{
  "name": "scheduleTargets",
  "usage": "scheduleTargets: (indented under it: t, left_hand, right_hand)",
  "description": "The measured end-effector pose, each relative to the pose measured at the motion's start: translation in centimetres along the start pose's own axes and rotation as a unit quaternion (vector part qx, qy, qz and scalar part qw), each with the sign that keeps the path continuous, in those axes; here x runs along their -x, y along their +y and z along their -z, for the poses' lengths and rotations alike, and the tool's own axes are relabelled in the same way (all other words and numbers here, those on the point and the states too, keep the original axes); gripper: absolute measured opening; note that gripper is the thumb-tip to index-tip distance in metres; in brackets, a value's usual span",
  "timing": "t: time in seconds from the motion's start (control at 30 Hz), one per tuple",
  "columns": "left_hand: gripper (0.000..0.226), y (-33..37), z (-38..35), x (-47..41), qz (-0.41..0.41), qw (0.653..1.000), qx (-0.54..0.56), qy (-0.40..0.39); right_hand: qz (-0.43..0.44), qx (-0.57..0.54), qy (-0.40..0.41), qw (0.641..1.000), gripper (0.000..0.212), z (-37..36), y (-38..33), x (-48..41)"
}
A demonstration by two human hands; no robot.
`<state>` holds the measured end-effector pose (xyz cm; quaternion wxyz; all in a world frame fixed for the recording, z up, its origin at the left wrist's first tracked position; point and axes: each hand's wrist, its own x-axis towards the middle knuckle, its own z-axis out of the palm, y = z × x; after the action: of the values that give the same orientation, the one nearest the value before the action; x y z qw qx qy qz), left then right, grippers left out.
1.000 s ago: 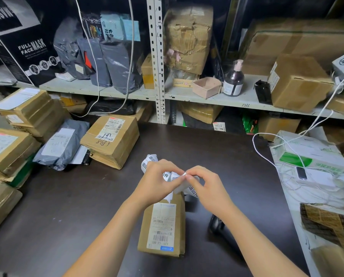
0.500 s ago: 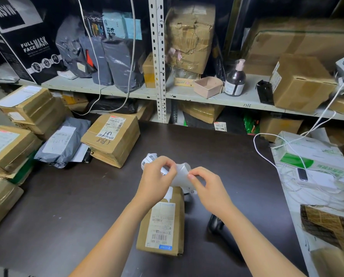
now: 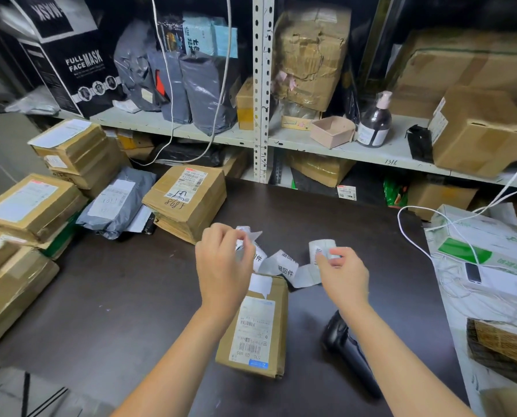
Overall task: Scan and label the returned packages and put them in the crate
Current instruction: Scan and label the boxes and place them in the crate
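Since half a second ago, our hands have drawn apart: where both pinched the label strip together over the package, the right now carries a peeled label off to the right while the left keeps the strip's other end.

Item, far left: stacked brown cartons at the table edge, beside a grey mailer bag; unsorted, untouched.

Item, left of centre: carton marked with handwritten digits, lying flat with its label up.

Item: left hand, fingers closed in a pinch on the label strip, held above the table. The strip trails rightward in a loose curl, printed return marks facing up.

Item, centre: package in hand, a narrow brown parcel lying flat on the table between our forearms, shipping label and barcode up, a bare white patch near its far end. No crate is visible.

Item: right hand, thumb and finger clamped on a single peeled label, clear of the strip.

Item: black scanner, lying on the table just beside the right forearm.

Item, far right: white cabling and a green-and-white box on the side counter.

Handling note, as we judge it: keep the label's sticky side off our fingers and the strip, bring it down flat on a bare brown face of the package, avoid covering the barcode, and smooth from one edge so it lies without creases.
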<state>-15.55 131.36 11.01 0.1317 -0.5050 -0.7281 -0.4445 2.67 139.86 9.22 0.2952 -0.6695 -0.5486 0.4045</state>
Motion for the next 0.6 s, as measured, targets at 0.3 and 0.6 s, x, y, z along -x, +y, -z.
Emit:
scheduleTargets:
  t: [0.3,0.6]
  left_hand:
    - [0.004,-0.8,0.1,3.8,-0.24,0.968,-0.047,-0.062]
    - [0.031,-3.3,1.3,5.8,0.293,0.871,0.31,-0.245]
  right_hand:
    - [-0.056,-0.242,-0.173,0.953,0.035,-4.1,-3.0,4.5]
    - [-0.013,-0.12,-0.206,0.971,0.028,-3.9,0.1,5.4]
